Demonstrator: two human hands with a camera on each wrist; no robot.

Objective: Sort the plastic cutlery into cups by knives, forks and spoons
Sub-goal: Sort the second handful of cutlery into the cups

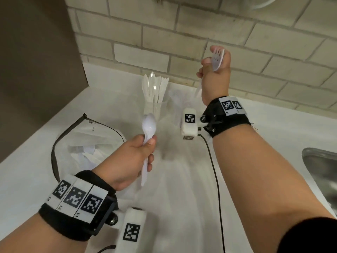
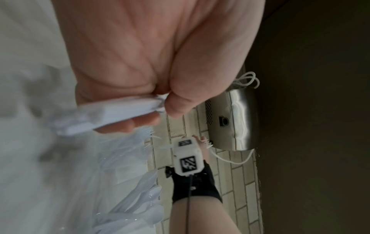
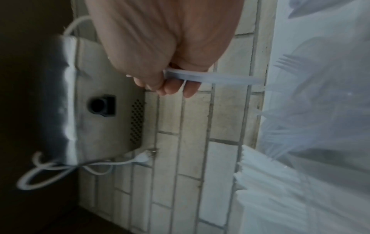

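Above the white counter (image 1: 45, 161), a white plastic spoon (image 1: 148, 132) stands bowl-up, handle gripped in the left hand (image 1: 131, 159), thumb pressed on its neck. Just behind it, a clear cup (image 1: 155, 108) packed with white knives (image 1: 155, 88). Right hand (image 1: 215, 73) raised higher, near the brick wall, fingers curled round a white fork (image 1: 218, 59), tines up. Left of the spoon hand, an open plastic bag (image 1: 82, 147) of loose cutlery. Steel sink (image 1: 321, 170) at far right.

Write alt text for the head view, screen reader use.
Over a white counter, the left hand grips a spoon and the raised right hand grips a fork. Behind stands a clear cup of knives, with a bag of cutlery at left.
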